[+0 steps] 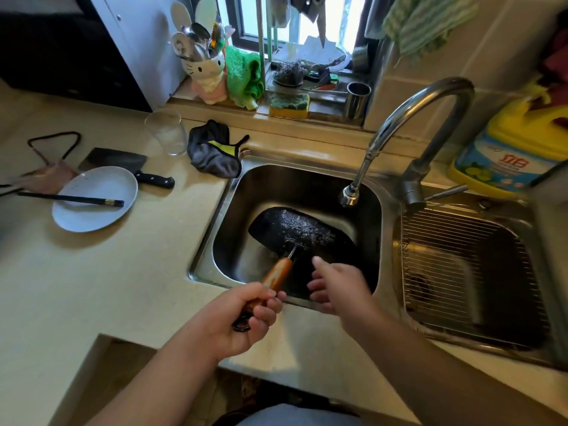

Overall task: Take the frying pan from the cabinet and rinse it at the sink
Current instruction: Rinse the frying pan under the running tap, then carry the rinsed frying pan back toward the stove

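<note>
Your left hand (242, 312) is gripping the wooden handle (273, 279) of the frying pan (292, 230), fingers closed around the near end, over the front rim of the sink (310, 167). The pan is sitting tilted inside the left basin, its dark surface showing droplets and spray. Your right hand (335, 287) is reaching into the same basin with fingers spread and loose, gripping nothing; it is blurred, so contact with the pan cannot be confirmed. Part of the pan is lying hidden behind that hand and in shadow.

The faucet (415, 118) is arching over the divider, its spout hanging above the back of the left basin. No clear stream is showing; only spray on the pan is visible. A wire rack (461, 256) is covering the right basin, whose contents are too dark to make out.

At the right edge of the counter (92, 287), a yellow detergent jug (507, 149) is standing, partly cut off; its label is carrying red characters that are not legible. Near the left edge, a white plate (92, 192) is holding black chopsticks (70, 198), beside a cleaver (123, 162). A drinking glass (167, 130) and a gray cloth (215, 149) are lying behind the sink's left corner.
</note>
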A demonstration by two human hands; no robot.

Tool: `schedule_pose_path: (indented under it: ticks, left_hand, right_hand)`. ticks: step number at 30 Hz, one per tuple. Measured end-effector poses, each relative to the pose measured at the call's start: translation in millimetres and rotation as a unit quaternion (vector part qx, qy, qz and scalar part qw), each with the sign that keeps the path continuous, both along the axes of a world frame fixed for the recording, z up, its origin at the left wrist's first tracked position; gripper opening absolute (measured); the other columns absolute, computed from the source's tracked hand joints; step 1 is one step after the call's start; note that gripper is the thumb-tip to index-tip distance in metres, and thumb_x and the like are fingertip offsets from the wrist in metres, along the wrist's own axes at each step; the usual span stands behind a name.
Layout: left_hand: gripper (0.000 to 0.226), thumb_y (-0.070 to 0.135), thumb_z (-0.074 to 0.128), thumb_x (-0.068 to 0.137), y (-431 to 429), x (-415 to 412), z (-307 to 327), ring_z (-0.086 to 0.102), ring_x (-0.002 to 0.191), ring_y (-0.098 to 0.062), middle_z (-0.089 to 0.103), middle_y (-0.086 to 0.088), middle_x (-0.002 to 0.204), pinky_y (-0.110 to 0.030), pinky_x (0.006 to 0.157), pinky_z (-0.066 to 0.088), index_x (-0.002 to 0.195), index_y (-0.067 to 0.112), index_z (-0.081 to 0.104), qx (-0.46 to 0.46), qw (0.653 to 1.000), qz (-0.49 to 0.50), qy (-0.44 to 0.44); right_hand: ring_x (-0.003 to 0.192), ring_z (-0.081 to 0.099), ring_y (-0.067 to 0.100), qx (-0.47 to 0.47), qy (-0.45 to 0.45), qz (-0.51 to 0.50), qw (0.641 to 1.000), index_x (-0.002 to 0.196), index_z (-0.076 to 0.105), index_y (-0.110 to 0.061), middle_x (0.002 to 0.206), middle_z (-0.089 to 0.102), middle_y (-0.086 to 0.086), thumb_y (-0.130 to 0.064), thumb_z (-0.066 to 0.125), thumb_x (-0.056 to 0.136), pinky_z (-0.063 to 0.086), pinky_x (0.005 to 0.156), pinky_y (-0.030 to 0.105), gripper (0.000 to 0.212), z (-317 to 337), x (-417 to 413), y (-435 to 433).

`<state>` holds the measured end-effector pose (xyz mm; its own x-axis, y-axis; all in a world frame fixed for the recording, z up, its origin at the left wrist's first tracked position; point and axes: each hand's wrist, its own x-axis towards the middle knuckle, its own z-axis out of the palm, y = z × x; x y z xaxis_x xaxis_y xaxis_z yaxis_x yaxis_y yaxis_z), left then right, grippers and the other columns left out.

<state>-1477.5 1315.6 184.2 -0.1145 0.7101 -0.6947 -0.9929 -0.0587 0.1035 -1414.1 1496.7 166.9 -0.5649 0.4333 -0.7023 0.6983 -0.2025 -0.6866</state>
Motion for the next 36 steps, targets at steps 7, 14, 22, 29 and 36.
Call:
schedule_pose_path:
  ticks: [7, 14, 22, 29, 36]
  left_hand:
    - [0.018, 0.002, 0.053, 0.074, -0.8, -7.0, 4.7, 0.045, 0.034, -0.006, 0.049, -0.004, 0.059, -0.014, 0.026, 0.037, 0.091, 0.001, 0.056, -0.038, 0.999, -0.016, 0.024]
    - [0.021, -0.002, 0.048, 0.086, -24.8, -15.1, 7.6, 0.045, 0.042, -0.006, 0.052, -0.002, 0.060, -0.015, 0.032, 0.036, 0.105, 0.003, 0.050, -0.069, 0.970, -0.119, 0.201]
    - [0.036, 0.003, 0.053, 0.077, -45.3, -21.5, 27.6, 0.050, 0.045, -0.010, 0.055, -0.001, 0.060, -0.020, 0.038, 0.040, 0.112, -0.001, 0.053, -0.079, 0.929, -0.177, 0.316]
    - [0.033, 0.005, 0.053, 0.082, -47.8, 10.0, 37.8, 0.055, 0.049, -0.012, 0.054, -0.006, 0.069, -0.025, 0.043, 0.045, 0.114, -0.002, 0.053, -0.145, 0.865, -0.195, 0.438]
    - [0.024, 0.019, 0.057, 0.077, -37.3, 78.2, 43.0, 0.061, 0.048, -0.013, 0.063, 0.002, 0.063, -0.024, 0.046, 0.050, 0.099, 0.027, 0.055, -0.232, 0.801, -0.179, 0.523]
  right_hand:
    - [0.037, 0.058, 0.012, -0.135, -0.051, 0.034, 0.989, 0.077, 0.064, -0.008, 0.045, 0.058, 0.000, -0.046, 0.075, 0.079, 0.050, 0.044, 0.019, 0.040, 1.8, -48.6, -45.8]
    - [0.037, 0.053, 0.012, -0.089, -0.035, 0.024, 0.995, 0.073, 0.062, -0.009, 0.044, 0.057, 0.000, -0.031, 0.073, 0.080, 0.047, 0.041, 0.018, 0.026, 3.6, -57.0, -76.7]
    - [0.053, 0.063, 0.012, -0.073, 0.018, 0.021, 0.997, 0.093, 0.066, -0.004, 0.071, 0.064, 0.008, -0.027, 0.068, 0.085, 0.049, 0.044, 0.020, 0.025, 23.4, -59.3, -94.9]
    - [0.038, 0.060, 0.004, -0.089, 0.063, 0.039, 0.993, 0.090, 0.063, -0.005, 0.046, 0.061, -0.005, -0.021, 0.067, 0.084, 0.045, 0.039, 0.016, 0.018, 27.6, -42.3, -94.7]
    - [0.052, 0.065, 0.012, -0.136, 0.098, 0.123, 0.978, 0.089, 0.061, -0.009, 0.072, 0.061, 0.005, -0.020, 0.064, 0.079, 0.055, 0.052, 0.026, 0.016, 30.7, -0.2, -79.7]
